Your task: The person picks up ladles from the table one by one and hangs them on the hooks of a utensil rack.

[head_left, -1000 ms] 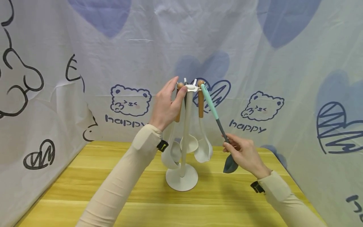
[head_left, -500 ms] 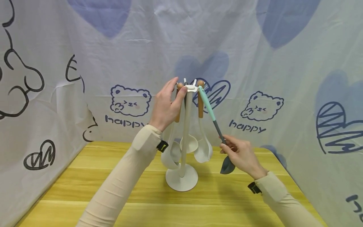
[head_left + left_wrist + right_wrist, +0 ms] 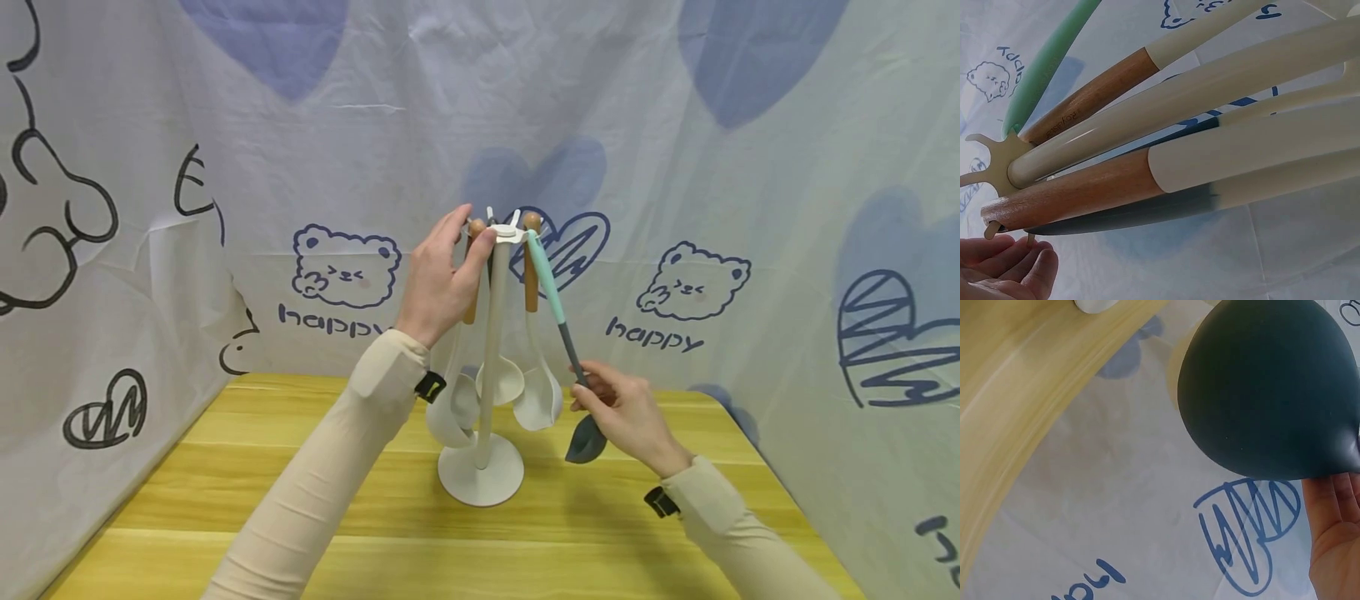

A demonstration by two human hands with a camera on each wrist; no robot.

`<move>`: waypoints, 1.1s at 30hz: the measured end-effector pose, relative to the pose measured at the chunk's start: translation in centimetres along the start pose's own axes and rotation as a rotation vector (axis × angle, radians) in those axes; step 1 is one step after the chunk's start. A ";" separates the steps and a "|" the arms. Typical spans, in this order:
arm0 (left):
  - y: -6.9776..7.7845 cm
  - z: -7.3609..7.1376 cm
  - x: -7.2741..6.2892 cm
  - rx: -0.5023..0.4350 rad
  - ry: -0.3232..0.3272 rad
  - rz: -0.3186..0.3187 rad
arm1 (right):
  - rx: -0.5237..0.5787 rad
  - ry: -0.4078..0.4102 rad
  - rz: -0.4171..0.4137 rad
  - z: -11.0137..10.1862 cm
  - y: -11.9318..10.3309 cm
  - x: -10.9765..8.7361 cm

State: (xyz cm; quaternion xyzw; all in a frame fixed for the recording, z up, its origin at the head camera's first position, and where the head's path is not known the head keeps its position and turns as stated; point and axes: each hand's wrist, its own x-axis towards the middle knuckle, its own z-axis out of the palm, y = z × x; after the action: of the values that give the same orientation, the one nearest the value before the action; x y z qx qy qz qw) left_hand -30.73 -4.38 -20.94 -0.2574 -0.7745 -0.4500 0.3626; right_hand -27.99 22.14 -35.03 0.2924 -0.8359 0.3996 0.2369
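In the head view, my right hand (image 3: 630, 417) pinches a ladle (image 3: 545, 275) with a mint-green handle low on its dark grey shaft, just above the bowl. The handle's top end meets a hook at the right of a white utensil rack (image 3: 487, 333); whether it is hooked on cannot be told. The dark bowl (image 3: 1266, 387) fills much of the right wrist view. My left hand (image 3: 442, 275) holds the rack's top at the left, its fingertips at a hook in the left wrist view. Wooden-handled ladles (image 3: 531, 275) hang on the rack, with dark-handled utensils (image 3: 1147, 212) behind.
The rack's round white base (image 3: 481, 483) stands on a yellow wood-grain table (image 3: 360, 550). A white cloth (image 3: 450, 108) with blue drawings hangs behind and at both sides.
My right hand has moved left with the ladle, bringing it closer to upright. Its handle end has dropped slightly at the rack's right hook. My left hand stays at the rack's top.
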 end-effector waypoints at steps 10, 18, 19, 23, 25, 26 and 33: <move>0.0 -0.1 0.0 -0.023 -0.005 -0.013 | 0.069 -0.035 0.005 1.1 0.0 0.1; 0.1 -0.1 0.0 -0.024 -0.012 -0.029 | 0.066 -0.061 0.027 1.7 -0.3 0.2; 0.1 -0.1 0.0 -0.024 -0.012 -0.031 | 0.066 -0.063 0.030 1.7 -0.3 0.2; 0.1 -0.1 0.0 -0.027 -0.017 -0.037 | 0.073 -0.065 0.021 1.8 -0.2 0.2; 0.0 -0.1 0.0 -0.027 -0.020 -0.039 | 0.080 -0.066 0.017 1.8 -0.1 0.3; 0.0 -0.1 0.0 -0.028 -0.020 -0.039 | 0.084 -0.068 0.018 1.9 -0.1 0.3; 0.1 0.0 0.0 -0.029 -0.019 -0.044 | 0.093 -0.077 0.027 2.2 -0.3 0.3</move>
State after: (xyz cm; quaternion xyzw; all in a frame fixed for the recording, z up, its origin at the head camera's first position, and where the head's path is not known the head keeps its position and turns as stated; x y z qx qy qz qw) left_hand -30.63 -4.34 -20.84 -0.2497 -0.7769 -0.4664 0.3415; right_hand -28.38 20.10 -35.90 0.3069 -0.8288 0.4296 0.1854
